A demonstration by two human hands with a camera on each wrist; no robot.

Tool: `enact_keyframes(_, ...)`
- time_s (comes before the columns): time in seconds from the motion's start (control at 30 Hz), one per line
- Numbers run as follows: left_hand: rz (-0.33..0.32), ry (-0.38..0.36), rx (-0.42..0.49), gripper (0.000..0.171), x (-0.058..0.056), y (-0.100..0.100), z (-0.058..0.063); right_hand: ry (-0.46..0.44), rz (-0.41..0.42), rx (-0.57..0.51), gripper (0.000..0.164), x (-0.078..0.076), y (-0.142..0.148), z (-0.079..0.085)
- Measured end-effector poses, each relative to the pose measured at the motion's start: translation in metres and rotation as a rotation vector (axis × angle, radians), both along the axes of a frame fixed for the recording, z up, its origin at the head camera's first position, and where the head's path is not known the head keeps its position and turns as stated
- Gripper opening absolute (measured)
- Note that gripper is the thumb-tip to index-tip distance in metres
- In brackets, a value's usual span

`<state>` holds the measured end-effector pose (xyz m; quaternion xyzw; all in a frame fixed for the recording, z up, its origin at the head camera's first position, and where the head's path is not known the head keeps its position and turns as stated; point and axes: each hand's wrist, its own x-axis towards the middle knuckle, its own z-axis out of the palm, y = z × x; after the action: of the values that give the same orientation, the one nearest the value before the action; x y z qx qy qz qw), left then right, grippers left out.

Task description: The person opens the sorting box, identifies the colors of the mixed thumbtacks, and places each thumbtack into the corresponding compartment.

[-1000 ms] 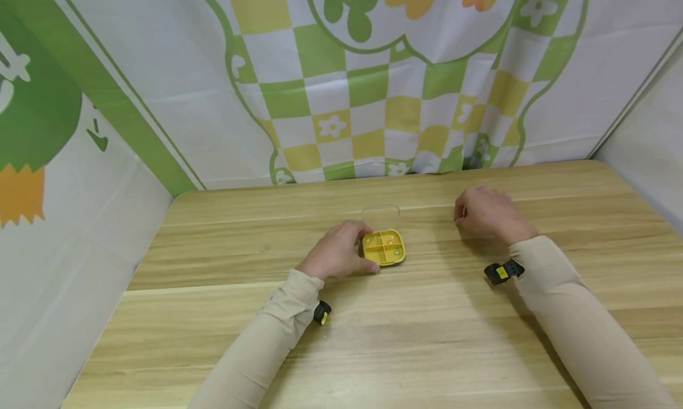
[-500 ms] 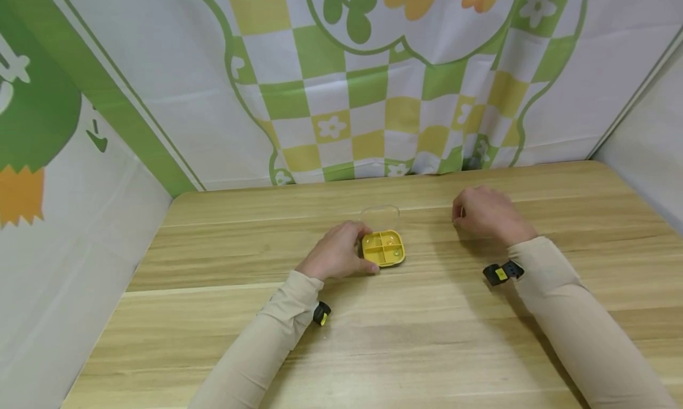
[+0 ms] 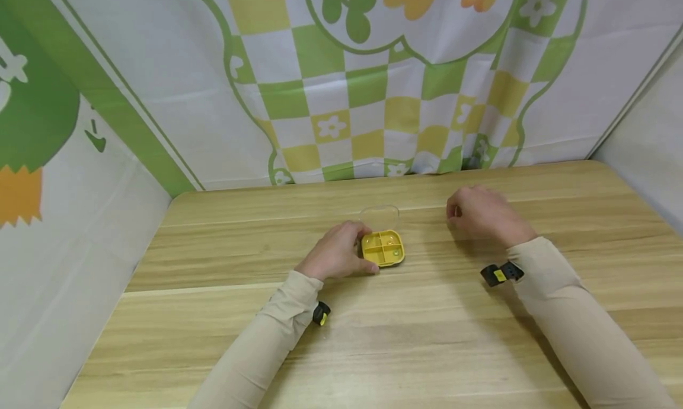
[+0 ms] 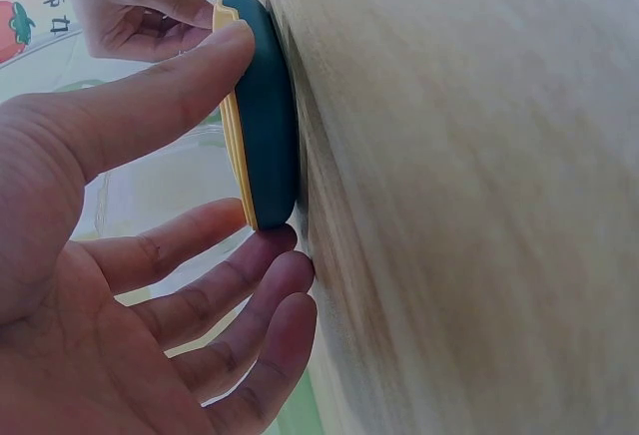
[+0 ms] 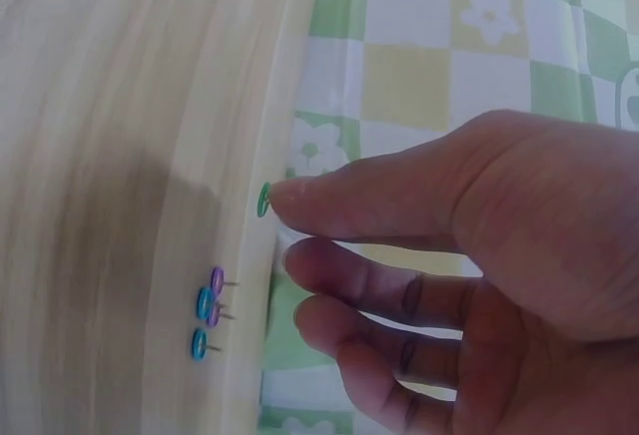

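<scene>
Tabletop of pale, streaked wood grain seen from a person's head height, with two bare hands reaching over it from beige sleeves. Near the middle sits a small, rounded, yellow plastic box with a dark teal underside, divided into four compartments. Its transparent lid is folded back on the far side. Tiny objects lie in the two right-hand compartments, too small to identify.

The left hand grips the box from its left side: the thumb is on the near edge and the index fingertip on the far edge, with the remaining fingers slightly spread beside it.

The right hand is to the right of the box and well apart from it, toward the back of the table. Its thumb tip is pressed on a green, ring-rimmed thumbtack; the index finger seems hidden behind the thumb, pinching it. The other fingers are bent. Near this hand, two blue thumbtacks and two purple thumbtacks are clustered on the wood, pins upward.

Behind the table hangs white fabric printed with green and yellow checks and flowers.
</scene>
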<state>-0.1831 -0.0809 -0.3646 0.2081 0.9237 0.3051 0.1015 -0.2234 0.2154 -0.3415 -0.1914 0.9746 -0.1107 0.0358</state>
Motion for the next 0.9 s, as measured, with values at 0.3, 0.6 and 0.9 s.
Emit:
enact_keyframes(0.3,-0.001,-0.007,0.002,0.066,0.0,0.0,0.0,0.03,0.041,-0.012,0.012,0.006,-0.01,0.006)
enact_keyframes(0.6,0.005,-0.008,0.001,0.065,0.0,0.0,0.0,0.057,0.088,-0.037,0.012,0.011,-0.019,0.011)
enact_keyframes(0.9,0.007,-0.007,0.006,0.062,0.0,0.0,-0.001,0.059,0.13,-0.061,0.015,0.016,-0.028,0.012)
